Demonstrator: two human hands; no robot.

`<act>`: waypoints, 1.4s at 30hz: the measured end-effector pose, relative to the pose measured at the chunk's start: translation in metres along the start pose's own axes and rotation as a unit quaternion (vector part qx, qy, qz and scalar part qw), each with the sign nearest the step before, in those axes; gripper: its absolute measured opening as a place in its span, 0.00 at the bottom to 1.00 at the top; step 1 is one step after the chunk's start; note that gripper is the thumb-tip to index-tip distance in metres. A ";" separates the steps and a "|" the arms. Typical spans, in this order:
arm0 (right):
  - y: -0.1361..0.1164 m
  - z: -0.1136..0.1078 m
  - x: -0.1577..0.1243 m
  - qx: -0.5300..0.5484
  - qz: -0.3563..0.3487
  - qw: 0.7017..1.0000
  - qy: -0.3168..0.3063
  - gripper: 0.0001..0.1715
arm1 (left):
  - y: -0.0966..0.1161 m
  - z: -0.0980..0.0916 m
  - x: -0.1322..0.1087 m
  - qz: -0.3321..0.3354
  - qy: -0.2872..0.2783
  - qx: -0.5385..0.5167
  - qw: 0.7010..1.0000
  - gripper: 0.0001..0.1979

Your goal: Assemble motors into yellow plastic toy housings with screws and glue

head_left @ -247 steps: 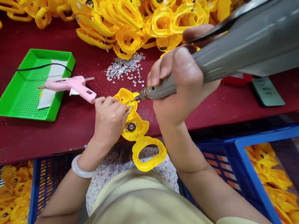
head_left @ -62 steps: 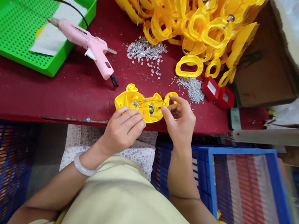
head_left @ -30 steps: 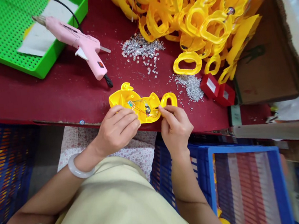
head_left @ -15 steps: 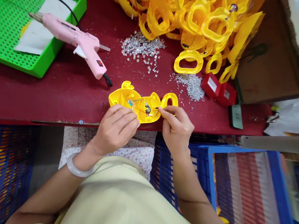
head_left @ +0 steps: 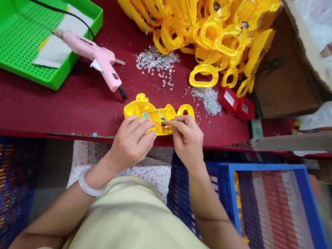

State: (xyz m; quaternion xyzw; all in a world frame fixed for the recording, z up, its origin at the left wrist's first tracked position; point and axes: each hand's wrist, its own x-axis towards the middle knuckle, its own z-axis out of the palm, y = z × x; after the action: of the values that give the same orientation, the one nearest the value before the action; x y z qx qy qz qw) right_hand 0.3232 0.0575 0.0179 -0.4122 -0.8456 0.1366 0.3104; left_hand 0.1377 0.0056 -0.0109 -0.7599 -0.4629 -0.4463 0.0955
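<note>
A yellow plastic toy shell half (head_left: 164,111) lies open side up at the table's front edge. Its left end is gripped by my left hand (head_left: 134,140), fingers laid over the rim. Inside the shell are a small green circuit board (head_left: 146,115), thin wires and a round dark metallic part (head_left: 162,119). My right hand (head_left: 187,138) is closed in a pinch, its fingertips at the round part. What lies between those fingertips is too small to tell. The shell's yellow ring-shaped end (head_left: 186,108) shows just beyond my right knuckles.
A pink glue gun (head_left: 97,54) leans against a green perforated tray (head_left: 54,82). Behind the shell are a pile of silver washer-like pieces (head_left: 158,59), a heap of small screws (head_left: 209,99), red blocks (head_left: 236,103) and many stacked yellow shells (head_left: 202,23). Blue crates (head_left: 234,197) stand below the table.
My right fingertips have moved left within the shell, from near its ring end to the round metallic part. My left hand keeps its hold. The camera view has shifted slightly.
</note>
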 end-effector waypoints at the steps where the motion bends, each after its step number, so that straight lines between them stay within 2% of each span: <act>1: 0.001 0.002 0.001 0.002 -0.001 1.000 -0.006 0.17 | 0.001 -0.002 0.003 -0.008 -0.011 0.009 1.000 0.05; 6: 0.005 0.004 0.001 -0.042 -0.018 0.999 -0.022 0.17 | 0.005 -0.009 0.015 0.013 -0.086 0.053 0.995 0.07; 13: 0.007 0.004 0.000 -0.039 -0.029 0.998 -0.029 0.17 | 0.007 -0.010 0.020 0.007 -0.132 0.072 0.989 0.08; 20: 0.010 0.003 0.002 -0.076 -0.062 0.995 -0.037 0.18 | 0.003 -0.008 0.018 0.039 -0.109 0.054 0.992 0.07; 26: 0.010 -0.004 0.001 0.048 -0.021 0.998 -0.030 0.18 | 0.002 -0.006 0.017 0.036 -0.108 0.050 0.992 0.06; 30: 0.010 -0.007 -0.002 0.069 -0.013 0.997 0.012 0.17 | 0.002 -0.006 0.019 0.034 -0.107 0.044 0.993 0.04; 34: 0.012 -0.007 -0.005 0.047 -0.038 0.998 0.015 0.17 | 0.002 -0.005 0.019 0.033 -0.102 0.039 0.993 0.04; 40: 0.015 -0.002 -0.005 -0.065 -0.106 0.992 0.008 0.16 | 0.001 -0.004 0.018 0.034 -0.098 0.035 0.994 0.03; 42: 0.016 -0.002 -0.005 -0.057 -0.106 0.993 0.018 0.16 | 0.001 -0.005 0.018 0.035 -0.098 0.034 0.994 0.03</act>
State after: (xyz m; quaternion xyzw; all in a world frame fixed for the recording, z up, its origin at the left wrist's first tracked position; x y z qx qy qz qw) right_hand 0.3366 0.0630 0.0097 -0.3395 -0.8854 0.0474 0.3140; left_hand 0.1386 0.0136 0.0061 -0.8120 -0.4580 -0.3503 0.0906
